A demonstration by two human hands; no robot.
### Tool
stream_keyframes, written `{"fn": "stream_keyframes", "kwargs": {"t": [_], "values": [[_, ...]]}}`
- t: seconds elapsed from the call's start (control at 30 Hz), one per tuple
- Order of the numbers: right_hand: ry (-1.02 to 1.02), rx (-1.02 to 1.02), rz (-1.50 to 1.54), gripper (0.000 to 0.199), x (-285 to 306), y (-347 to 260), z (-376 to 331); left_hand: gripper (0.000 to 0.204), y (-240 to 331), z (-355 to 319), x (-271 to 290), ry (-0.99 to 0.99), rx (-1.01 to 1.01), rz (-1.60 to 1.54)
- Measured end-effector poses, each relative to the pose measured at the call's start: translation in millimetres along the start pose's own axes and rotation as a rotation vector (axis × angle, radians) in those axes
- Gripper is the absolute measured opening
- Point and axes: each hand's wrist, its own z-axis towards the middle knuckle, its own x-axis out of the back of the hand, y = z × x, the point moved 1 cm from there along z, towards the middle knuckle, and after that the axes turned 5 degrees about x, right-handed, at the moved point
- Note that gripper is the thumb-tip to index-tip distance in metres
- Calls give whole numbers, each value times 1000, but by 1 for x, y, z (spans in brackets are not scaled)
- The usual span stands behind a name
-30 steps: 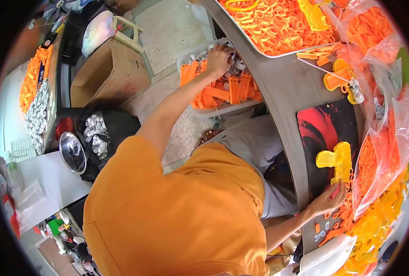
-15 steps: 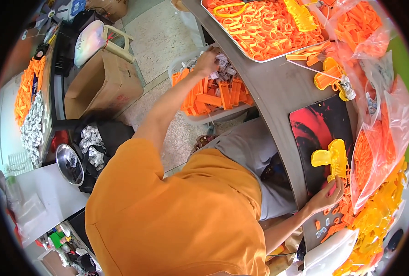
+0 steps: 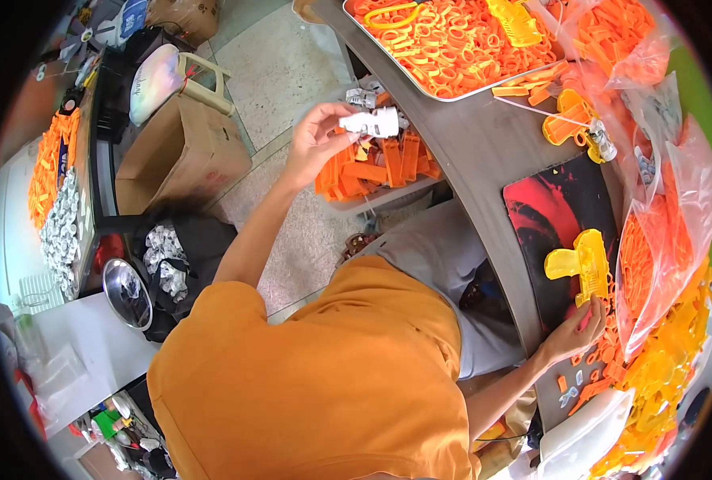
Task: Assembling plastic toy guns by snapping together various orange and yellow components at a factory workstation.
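Note:
Pinched between the thumb and fingers of my left hand is a small white ribbed plastic part, raised over a clear plastic bin. Orange blocky parts and more pale pieces fill that bin. My right hand grips the near end of a yellow translucent plastic shell with a rounded arm jutting left. The shell is above a black and red mat on the table. Small loose orange parts lie beside my right hand.
A metal tray of orange rings sits at the far table end. Orange-filled plastic bags and a yellow heap of parts line the right side. A yellow-orange assembly lies beyond the mat. A cardboard box stands left on the floor.
My left hand has come up out of the bin and moved left, now with the white ribbed part in it. My right hand still holds the yellow shell in nearly the same place.

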Motion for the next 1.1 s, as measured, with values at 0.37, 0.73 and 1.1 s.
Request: {"fn": "stream_keyframes", "kwargs": {"t": [0.37, 0.73, 1.1], "values": [[53, 434, 433, 30, 27, -152, 29, 32, 122, 24, -167, -253, 218, -691], [375, 235, 562, 26, 37, -119, 45, 53, 104, 1, -309, -575, 207, -541], [89, -15, 1157, 10, 131, -97, 86, 40, 102, 81, -309, -284, -623, 325]]}}
